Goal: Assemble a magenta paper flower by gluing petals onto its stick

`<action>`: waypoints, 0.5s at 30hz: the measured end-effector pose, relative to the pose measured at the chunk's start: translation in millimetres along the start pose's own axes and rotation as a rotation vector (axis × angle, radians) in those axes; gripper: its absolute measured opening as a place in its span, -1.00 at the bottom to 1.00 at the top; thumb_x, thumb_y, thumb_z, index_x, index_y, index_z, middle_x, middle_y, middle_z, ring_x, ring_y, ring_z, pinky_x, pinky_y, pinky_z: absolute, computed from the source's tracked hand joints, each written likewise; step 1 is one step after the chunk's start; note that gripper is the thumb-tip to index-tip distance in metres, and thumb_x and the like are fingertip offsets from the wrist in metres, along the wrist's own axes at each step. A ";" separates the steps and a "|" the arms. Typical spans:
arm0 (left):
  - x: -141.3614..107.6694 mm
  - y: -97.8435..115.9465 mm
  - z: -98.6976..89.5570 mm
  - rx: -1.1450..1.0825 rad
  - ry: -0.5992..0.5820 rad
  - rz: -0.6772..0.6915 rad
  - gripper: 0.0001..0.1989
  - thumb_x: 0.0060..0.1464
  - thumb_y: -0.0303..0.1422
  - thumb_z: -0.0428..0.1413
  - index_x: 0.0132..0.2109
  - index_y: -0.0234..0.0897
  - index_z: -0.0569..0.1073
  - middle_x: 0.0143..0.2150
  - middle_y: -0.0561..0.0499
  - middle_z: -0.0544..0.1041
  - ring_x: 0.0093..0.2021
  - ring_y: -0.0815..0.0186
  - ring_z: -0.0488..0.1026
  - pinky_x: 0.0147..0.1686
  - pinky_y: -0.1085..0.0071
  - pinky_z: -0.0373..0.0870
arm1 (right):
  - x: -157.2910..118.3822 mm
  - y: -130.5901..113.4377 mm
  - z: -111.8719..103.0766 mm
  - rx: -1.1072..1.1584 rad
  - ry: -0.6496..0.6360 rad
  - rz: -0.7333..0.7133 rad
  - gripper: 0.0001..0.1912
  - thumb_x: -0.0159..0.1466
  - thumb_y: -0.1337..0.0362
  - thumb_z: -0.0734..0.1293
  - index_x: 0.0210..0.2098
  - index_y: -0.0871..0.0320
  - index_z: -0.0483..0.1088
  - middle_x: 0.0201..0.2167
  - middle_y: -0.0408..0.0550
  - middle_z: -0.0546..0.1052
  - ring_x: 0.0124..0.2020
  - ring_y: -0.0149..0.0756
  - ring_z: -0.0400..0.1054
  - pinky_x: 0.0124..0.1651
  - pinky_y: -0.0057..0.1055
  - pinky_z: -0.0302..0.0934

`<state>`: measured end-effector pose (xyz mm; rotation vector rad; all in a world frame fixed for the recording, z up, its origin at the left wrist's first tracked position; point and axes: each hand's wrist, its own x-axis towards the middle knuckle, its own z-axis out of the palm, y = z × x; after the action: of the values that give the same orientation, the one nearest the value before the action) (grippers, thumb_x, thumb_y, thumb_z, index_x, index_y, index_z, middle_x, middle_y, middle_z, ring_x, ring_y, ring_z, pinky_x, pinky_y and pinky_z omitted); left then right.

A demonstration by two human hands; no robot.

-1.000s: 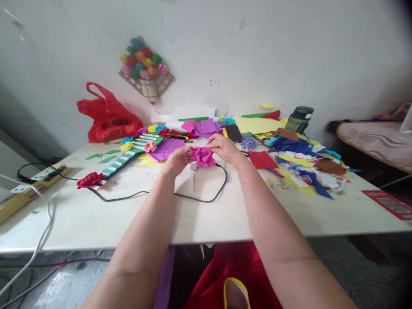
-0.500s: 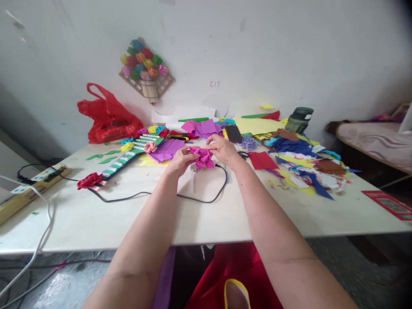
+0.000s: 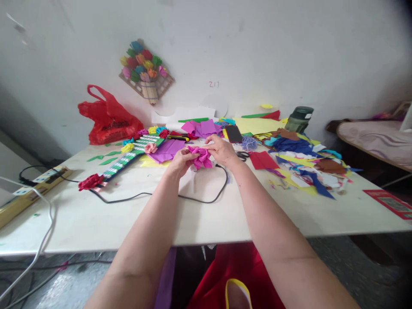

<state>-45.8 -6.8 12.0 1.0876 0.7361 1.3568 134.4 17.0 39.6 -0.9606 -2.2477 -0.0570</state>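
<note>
Between my two hands, above the white table [image 3: 128, 227], is a magenta paper flower [image 3: 202, 159] with ruffled petals. My left hand [image 3: 183, 162] is closed around its left side. Thumb and fingers of my right hand [image 3: 222, 150] pinch its upper right edge. Beneath the flower a pale, see-through strip shows, partly hidden by my left hand. A black cable [image 3: 135, 195] runs across the table below my hands. To the left lies a green-and-white striped board [image 3: 124, 159] with yellow, pink and red paper flowers along it. Purple paper [image 3: 167, 150] sits beside the board.
Scissors [image 3: 242, 155], red paper [image 3: 263, 160], a phone [image 3: 233, 134] and a heap of paper scraps [image 3: 296, 148] lie right of my hands. A green bottle [image 3: 299, 119] stands behind. At left are a red plastic bag [image 3: 109, 118] and a power strip [image 3: 35, 189].
Both hands keep their grip on the magenta flower, which has shifted very slightly left and turned a little. The objects on the table stay where they were.
</note>
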 end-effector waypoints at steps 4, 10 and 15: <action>-0.1 0.3 0.8 0.040 0.011 -0.007 -0.63 -0.34 -0.53 0.31 -0.24 -0.38 0.53 -0.38 -0.01 0.57 -0.42 0.37 0.49 -0.39 0.48 0.40 | -0.6 -0.1 0.0 0.026 -0.018 0.005 -0.70 0.23 0.37 0.24 -0.19 -0.02 0.57 -0.08 -0.10 0.47 -0.19 -0.27 0.36 -0.23 -0.40 0.20; 1.8 -1.8 0.2 0.098 0.094 0.016 -0.73 -0.38 -0.45 0.32 -0.39 -0.34 0.52 -0.46 0.02 0.55 -0.50 0.37 0.45 -0.46 0.46 0.36 | -0.8 1.5 2.2 0.032 -0.005 0.004 -0.73 0.25 0.30 0.26 -0.15 -0.04 0.56 -0.10 -0.10 0.47 -0.19 -0.28 0.35 -0.22 -0.40 0.20; 2.4 -2.7 -0.4 0.111 0.115 0.055 -0.71 -0.39 -0.42 0.32 -0.38 -0.35 0.49 -0.47 0.04 0.54 -0.51 0.38 0.45 -0.48 0.47 0.33 | -1.7 1.4 3.0 0.028 0.009 0.017 -0.73 0.27 0.26 0.26 -0.11 -0.01 0.54 -0.08 -0.08 0.49 -0.17 -0.27 0.36 -0.21 -0.41 0.19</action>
<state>-44.8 -4.0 9.8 1.1306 0.8800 1.4488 134.4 17.9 36.0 -0.9621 -2.2261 -0.0224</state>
